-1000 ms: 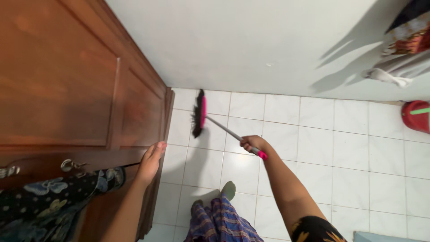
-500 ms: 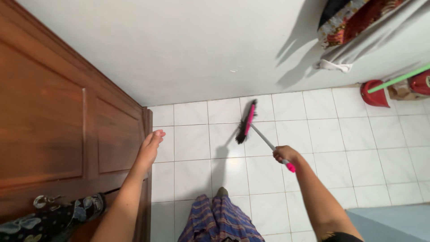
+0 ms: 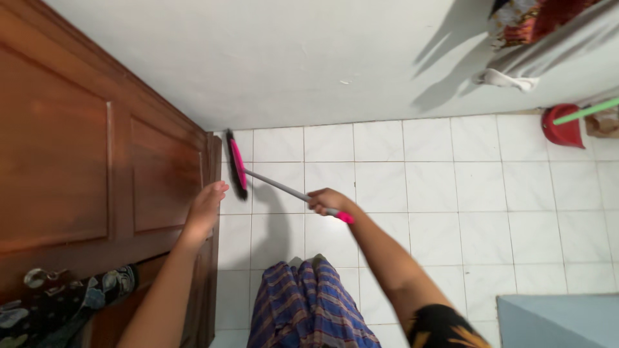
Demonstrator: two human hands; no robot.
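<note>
Head view: right hand (image 3: pixel 325 200) grips the pink-headed broom (image 3: pixel 240 165) at frame centre; left hand (image 3: pixel 207 207), fingers extended, rests flat against the wooden door (image 3: pixel 97 167) edge.

Broom head (image 3: pixel 236 164): half a second ago it stood out on the open tiles; now it lies just beside the bottom edge of the wooden door (image 3: pixel 155 180), near the wall.
Right hand (image 3: pixel 327 201): swung the grey handle leftward, grip closed near its pink end.
Left hand (image 3: pixel 205 207): remains flat against the door edge, now near the broom head.
</note>
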